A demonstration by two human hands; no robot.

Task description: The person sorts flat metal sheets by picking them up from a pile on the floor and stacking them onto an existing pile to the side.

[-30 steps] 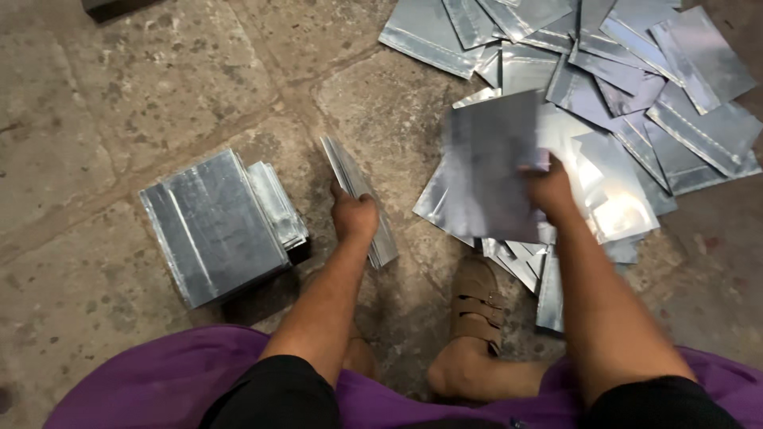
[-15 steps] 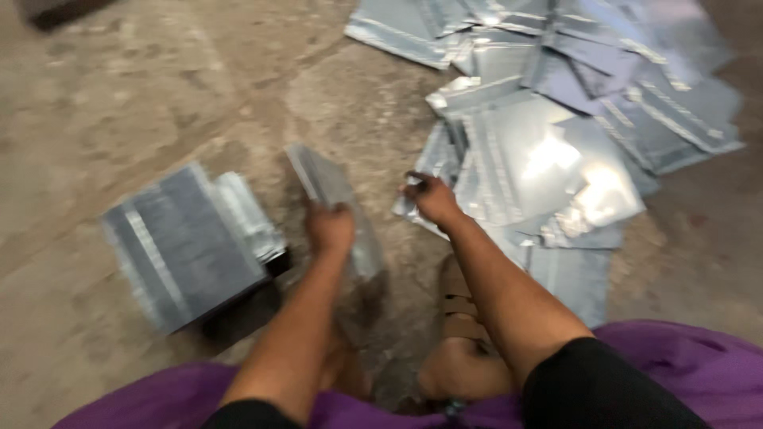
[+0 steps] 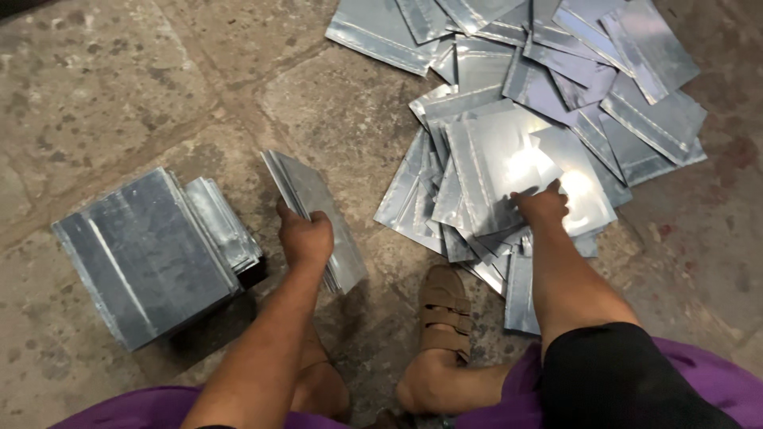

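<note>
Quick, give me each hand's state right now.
Left hand: closed, gripping a bundle of flat silver foil pouches.
Right hand: fingers down on the loose silver pouch pile; grip unclear.

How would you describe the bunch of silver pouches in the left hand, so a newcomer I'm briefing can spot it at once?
Start at the stone floor and find the big neat stack of silver pouches at the left. Just right of it, the left hand grips a small bundle of pouches. Unlike the loose pile under the right hand, this bundle stands on edge, squared together.

Bare floor [image 3: 119, 71] (pouches [image 3: 556, 95] rightward)
</note>
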